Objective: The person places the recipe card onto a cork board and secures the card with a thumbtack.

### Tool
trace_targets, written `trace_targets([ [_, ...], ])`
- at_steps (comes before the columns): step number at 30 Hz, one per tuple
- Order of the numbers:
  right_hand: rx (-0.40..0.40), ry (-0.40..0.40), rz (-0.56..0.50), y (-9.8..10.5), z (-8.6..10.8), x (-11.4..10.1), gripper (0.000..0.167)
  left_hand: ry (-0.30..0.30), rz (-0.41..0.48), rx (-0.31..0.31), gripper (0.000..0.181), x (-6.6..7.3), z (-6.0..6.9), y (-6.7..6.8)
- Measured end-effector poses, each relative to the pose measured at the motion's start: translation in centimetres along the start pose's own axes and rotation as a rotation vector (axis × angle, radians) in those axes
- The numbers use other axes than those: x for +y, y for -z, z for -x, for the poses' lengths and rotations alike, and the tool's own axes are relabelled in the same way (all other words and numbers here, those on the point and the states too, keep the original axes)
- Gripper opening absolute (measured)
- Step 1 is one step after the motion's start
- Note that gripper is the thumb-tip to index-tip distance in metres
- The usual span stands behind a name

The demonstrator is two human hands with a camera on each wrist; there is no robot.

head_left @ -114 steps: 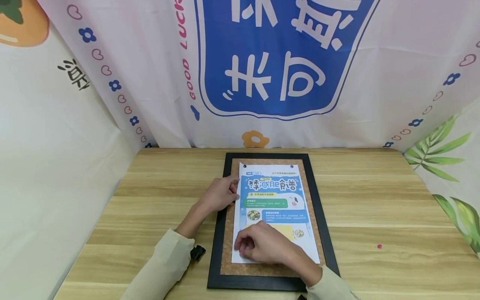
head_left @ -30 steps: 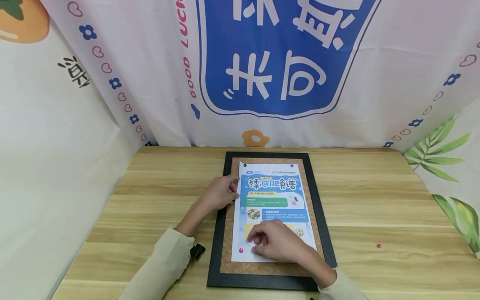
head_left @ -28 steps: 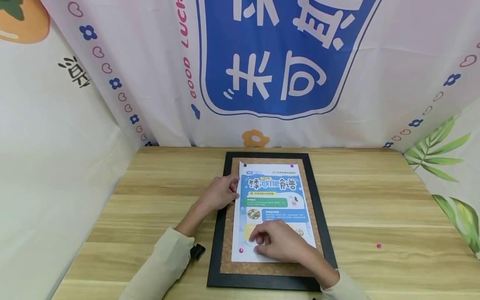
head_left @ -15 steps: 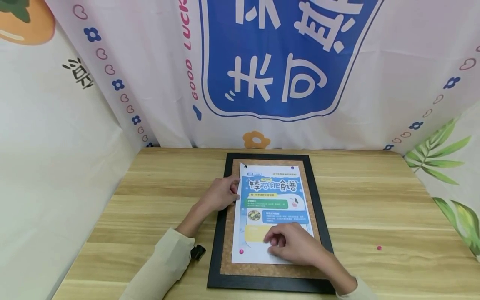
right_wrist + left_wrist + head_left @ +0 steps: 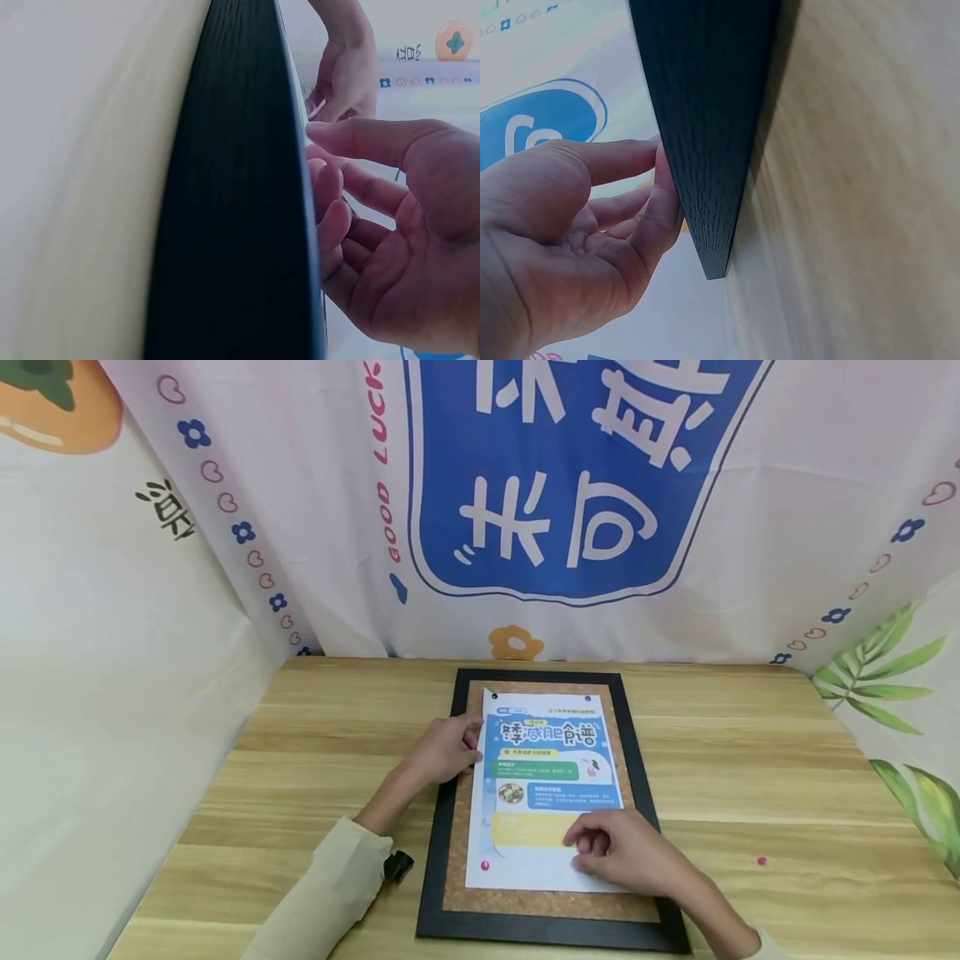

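A printed poster sheet [image 5: 551, 785] lies on a cork board [image 5: 555, 903] with a black frame [image 5: 442, 860]. A black pushpin [image 5: 494, 696] sits in its top left corner, a purple pushpin [image 5: 588, 698] in the top right, a pink pushpin [image 5: 485, 865] in the bottom left. My left hand [image 5: 450, 750] rests at the sheet's left edge, fingers bent, with nothing visible in them. Over the sheet's lower right part, my right hand [image 5: 633, 853] has loosely curled fingers; I see nothing between them. The right wrist view shows thumb [image 5: 367, 141] and fingers apart.
Another small pink pushpin [image 5: 762, 861] lies on the wooden table [image 5: 757, 760], right of the board. A printed curtain [image 5: 330, 527] hangs behind the table's far edge. A black strap piece [image 5: 397, 865] shows by my left sleeve.
From the sheet's bottom left corner my right hand has moved right to its lower right side, uncovering the pink pushpin there. My left hand stays at the left edge. The view shifted slightly.
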State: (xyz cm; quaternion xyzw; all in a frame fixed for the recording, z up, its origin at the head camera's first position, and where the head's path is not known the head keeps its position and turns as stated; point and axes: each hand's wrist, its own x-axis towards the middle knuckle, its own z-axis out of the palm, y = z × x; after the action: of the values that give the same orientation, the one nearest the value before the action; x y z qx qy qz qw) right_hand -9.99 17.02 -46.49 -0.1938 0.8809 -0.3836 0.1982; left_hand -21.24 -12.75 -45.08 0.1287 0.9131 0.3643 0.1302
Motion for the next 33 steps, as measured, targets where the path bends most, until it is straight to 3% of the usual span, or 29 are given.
trace_targets([
  [21, 0.007, -0.019, -0.053, 1.6, 2.6, 1.9, 0.015, 0.01, 0.029, -0.009, 0.058, 0.0, 0.0, -0.2],
  [33, 0.085, -0.051, -0.053, 2.4, 4.3, 2.9, 0.016, 0.016, 0.034, -0.007, 0.06, 0.0, 0.0, -0.3],
])
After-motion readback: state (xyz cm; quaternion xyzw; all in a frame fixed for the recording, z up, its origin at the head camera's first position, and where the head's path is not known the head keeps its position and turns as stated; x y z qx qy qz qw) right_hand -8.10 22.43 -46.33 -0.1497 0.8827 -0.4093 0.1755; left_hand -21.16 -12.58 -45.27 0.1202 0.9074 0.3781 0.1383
